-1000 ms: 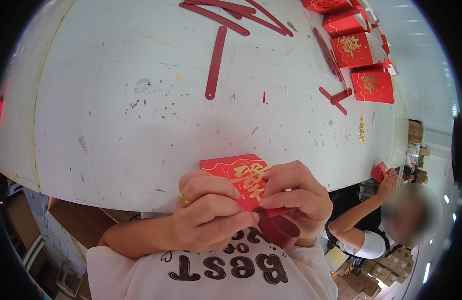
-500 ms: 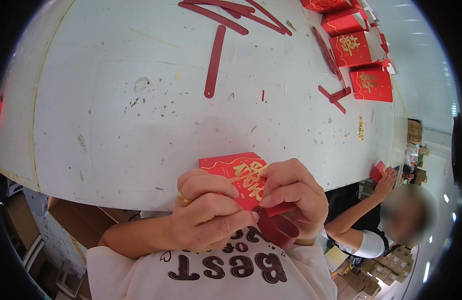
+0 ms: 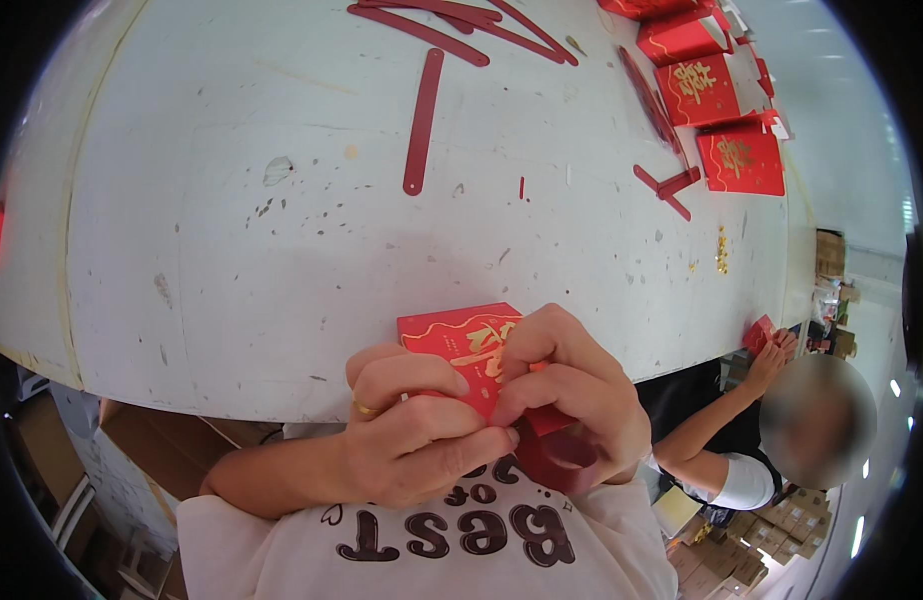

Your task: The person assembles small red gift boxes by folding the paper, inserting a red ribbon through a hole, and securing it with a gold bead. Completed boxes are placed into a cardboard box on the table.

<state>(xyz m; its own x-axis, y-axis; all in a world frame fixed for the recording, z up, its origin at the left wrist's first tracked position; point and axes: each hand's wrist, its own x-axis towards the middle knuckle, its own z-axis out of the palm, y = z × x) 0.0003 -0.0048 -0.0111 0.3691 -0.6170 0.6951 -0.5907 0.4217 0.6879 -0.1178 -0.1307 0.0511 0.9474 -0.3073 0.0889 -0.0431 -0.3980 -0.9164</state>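
A red gift box [image 3: 447, 328] with gold lettering and a wavy gold line is held tilted at the table's near edge, close to my chest. My left hand [image 3: 412, 430], with a ring on one finger, is closed around its near left part. My right hand [image 3: 587, 385] pinches at the box's right side, its thumb and forefinger meeting near my left fingertips. A dark red strap [image 3: 557, 462] curls in a loop beneath the box, against my right palm. The exact spot where strap and box meet is covered by my fingers.
Loose dark red straps [image 3: 422, 120] lie on the white table [image 3: 232, 270]. More red boxes [image 3: 740, 160] stand along the far right, near small gold fasteners [image 3: 722, 250]. At right a co-worker's hands [image 3: 777, 350] hold another red box [image 3: 757, 335]. An open cardboard carton [image 3: 162, 440] sits below left.
My right fingers have shifted left and closed in over the box's lettering, nearer my left fingertips. The strap's loop has been pressed smaller. At right, the co-worker's hands have moved slightly.
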